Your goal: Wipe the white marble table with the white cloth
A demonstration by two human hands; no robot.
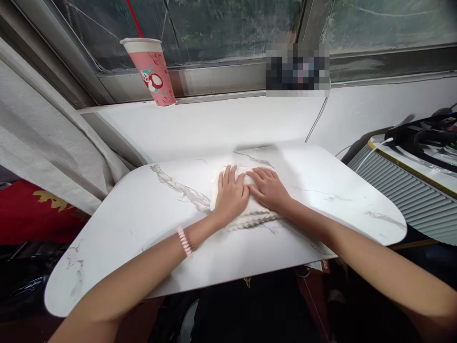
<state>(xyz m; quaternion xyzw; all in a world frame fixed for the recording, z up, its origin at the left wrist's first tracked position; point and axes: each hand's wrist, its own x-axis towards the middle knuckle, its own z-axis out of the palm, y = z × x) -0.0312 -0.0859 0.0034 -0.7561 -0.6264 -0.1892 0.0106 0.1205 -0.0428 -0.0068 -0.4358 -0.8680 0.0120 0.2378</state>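
Table [143, 209]: smooth, semi-gloss top w/ white marble look, grey veins. Cloth [246, 214] under both hands: soft white fabric, matt, w/ scalloped trim along its near edge. Cup [152, 69] on the sill: paper, pink print, matt. Curtain [43, 143] off the table's left edge: coarse pale weave. Bracelet [184, 241]: pink beads, slight shine.

Home: curtain [46, 143], windowsill cup [152, 69]

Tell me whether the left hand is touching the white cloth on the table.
Touching. The head view shows the left hand lying flat, palm down, on the folded white cloth, beside the right hand.
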